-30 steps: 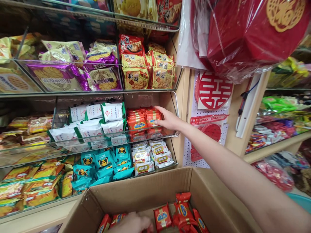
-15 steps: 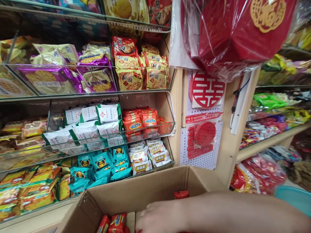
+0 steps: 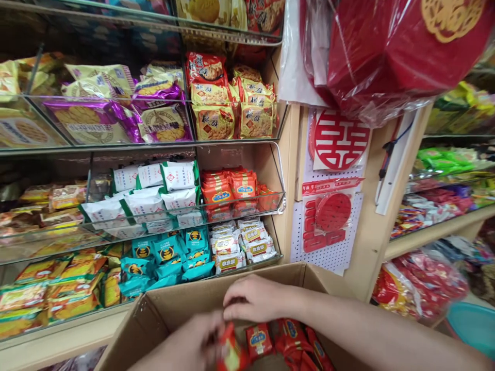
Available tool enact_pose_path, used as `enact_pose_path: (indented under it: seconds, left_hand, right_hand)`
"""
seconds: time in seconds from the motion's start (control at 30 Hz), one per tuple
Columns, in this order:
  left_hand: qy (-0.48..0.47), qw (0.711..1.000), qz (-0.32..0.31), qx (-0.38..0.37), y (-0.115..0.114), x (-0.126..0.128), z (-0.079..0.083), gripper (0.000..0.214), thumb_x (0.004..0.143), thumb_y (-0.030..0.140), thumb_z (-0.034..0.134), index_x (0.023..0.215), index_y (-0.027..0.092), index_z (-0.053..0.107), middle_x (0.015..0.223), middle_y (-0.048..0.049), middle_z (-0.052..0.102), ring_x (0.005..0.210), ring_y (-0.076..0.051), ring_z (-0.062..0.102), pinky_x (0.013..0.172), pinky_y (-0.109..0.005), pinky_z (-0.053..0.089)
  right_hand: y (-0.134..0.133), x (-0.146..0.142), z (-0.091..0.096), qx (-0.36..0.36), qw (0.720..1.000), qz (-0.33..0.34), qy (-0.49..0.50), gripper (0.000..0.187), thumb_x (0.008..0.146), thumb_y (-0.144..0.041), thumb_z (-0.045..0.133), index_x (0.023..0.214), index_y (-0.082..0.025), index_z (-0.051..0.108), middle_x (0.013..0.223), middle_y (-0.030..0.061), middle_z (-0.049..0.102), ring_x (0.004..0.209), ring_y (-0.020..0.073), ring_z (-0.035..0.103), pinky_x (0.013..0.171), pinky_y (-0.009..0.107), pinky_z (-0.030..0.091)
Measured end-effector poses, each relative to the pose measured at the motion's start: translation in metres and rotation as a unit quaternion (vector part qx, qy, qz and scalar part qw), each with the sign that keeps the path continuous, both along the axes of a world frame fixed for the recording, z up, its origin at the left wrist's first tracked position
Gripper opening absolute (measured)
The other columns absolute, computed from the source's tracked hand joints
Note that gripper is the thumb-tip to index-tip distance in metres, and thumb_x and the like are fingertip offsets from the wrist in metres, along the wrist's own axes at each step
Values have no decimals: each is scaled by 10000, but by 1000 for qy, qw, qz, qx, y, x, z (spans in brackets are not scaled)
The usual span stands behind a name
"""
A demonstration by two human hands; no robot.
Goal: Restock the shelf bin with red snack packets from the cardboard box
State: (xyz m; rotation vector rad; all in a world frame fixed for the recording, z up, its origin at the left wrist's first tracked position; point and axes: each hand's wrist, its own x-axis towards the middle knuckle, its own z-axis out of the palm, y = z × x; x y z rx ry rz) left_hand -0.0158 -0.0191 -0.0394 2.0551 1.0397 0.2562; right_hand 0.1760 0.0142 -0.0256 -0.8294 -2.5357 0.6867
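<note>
Packet (image 3: 231, 353), red with a pale yellowish patch, blurred, sits in left hand (image 3: 189, 340) at bottom centre, inside cardboard box (image 3: 181, 307); left grip pinches it. Right hand (image 3: 257, 299) just beyond, fingers curled, above the box's contents; can't tell if right grip has anything. Loose packets (image 3: 260, 341) lie in the box near right hand: small, shiny red wrappers, blue oval label, yellow lettering, gold band. Farther back, matching red packets (image 3: 244, 189) stacked on shelf, beside white-and-green packets (image 3: 180, 178). Round red cutout (image 3: 342, 140) hangs right of them.
</note>
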Motion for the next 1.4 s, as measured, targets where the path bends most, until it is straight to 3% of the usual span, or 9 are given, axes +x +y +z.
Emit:
enact_pose_path:
  seconds: [0.13,0.33,0.5,0.6,0.77,0.9,1.1,1.23,1.4]
  left_hand:
    - [-278,941,191,-17,19,4,20,245,737,394,600,704,200,454,677,43,546,645,-122,514,609,-244,468]
    - [-435,860,243,-110,13,6,28,243,671,314,700,688,183,497,672,55,551,642,-93,533,624,-240,520]
    - [-477,833,217,-176,5,11,32,275,746,276,645,982,261,505,892,13,624,822,-154,626,747,-301,507]
    - [-493,822,184,-217,2,13,32,418,781,250,609,1157,275,429,971,-20,630,906,-175,620,831,-324,471]
    - [-492,829,179,-197,3,7,31,430,766,122,604,1143,292,487,1112,9,583,934,-129,587,846,-262,464]
    - [-493,832,173,-187,6,1,31,375,749,111,603,1080,276,544,1080,13,596,921,-141,588,860,-282,460]
    - [-490,840,150,-176,5,1,34,386,729,135,609,1087,260,536,1237,-14,513,1081,-196,508,847,-255,452]
    - [-456,867,155,-129,6,5,33,543,732,146,627,1196,310,398,1241,-31,501,1103,-190,492,820,-225,443]
    - [-390,914,54,-96,7,7,19,884,708,118,635,1318,404,64,1243,-64,464,1021,-196,535,726,-245,459]
  right_hand:
    - [3,2,0,-140,972,-65,175,441,724,-335,607,1114,-170,487,962,58,592,840,153,578,723,276,466]
    - [2,2,6,-241,923,-79,288,400,692,-244,627,1045,-186,448,909,33,560,747,124,578,670,281,484]
    - [-4,3,9,7,949,-162,272,279,726,-226,586,981,-196,476,934,37,555,789,134,541,654,271,467]
    - [-9,3,7,195,952,-113,205,171,758,-178,548,919,-180,492,899,45,549,842,148,502,738,306,446]
    - [-11,6,9,245,955,5,166,272,737,-251,604,977,-161,516,997,82,519,956,163,472,850,340,414]
    - [-10,9,12,176,953,-5,247,317,721,-298,628,993,-168,529,1002,81,526,955,152,507,834,333,437]
    - [-13,5,10,214,954,-9,208,380,643,-365,698,947,-182,562,1051,78,502,1015,176,473,879,366,406]
    - [-14,6,12,183,957,-16,227,263,756,-306,595,987,-187,555,1065,82,499,1034,162,474,889,354,400]
    - [-15,8,17,219,972,22,80,515,761,-248,542,1253,-180,406,1292,100,405,1169,195,355,979,387,298]
